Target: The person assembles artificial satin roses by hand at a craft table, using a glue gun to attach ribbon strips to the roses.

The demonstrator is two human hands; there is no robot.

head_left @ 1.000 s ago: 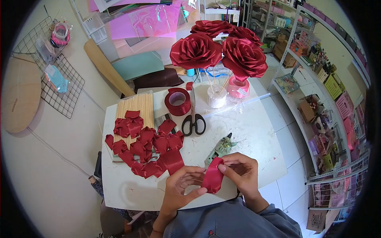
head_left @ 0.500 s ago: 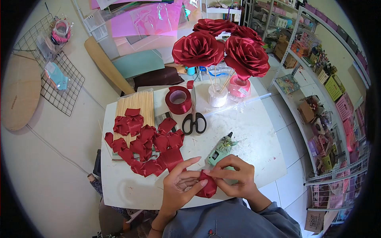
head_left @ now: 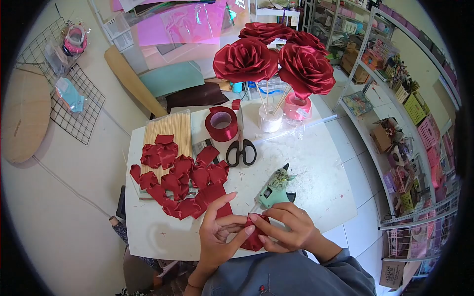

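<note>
A red satin ribbon petal (head_left: pixel 253 241) is held between both hands at the table's front edge. My left hand (head_left: pixel 219 237) pinches its left side with thumb and fingers, the index finger raised. My right hand (head_left: pixel 289 227) presses its fingers on the petal's upper right edge. Just beyond the right hand lies a green glue gun (head_left: pixel 274 190), its black nozzle pointing away. Left of my hands is a pile of red ribbon petals (head_left: pixel 175 182), some of it on a bundle of wooden sticks (head_left: pixel 181 129). Black-handled scissors (head_left: pixel 241 153) lie behind the hands.
A red ribbon roll (head_left: pixel 221 124) sits near the scissors. Large red ribbon roses (head_left: pixel 306 69) on sticks stand in a white holder (head_left: pixel 270 120) at the back, beside a pink roll (head_left: pixel 298 106). Loaded shelves (head_left: pixel 395 123) line the right side.
My right hand has shifted from the petal's top edge, its fingers now lower and flatter against it. More of the glue gun shows. The petal has moved slightly left.
</note>
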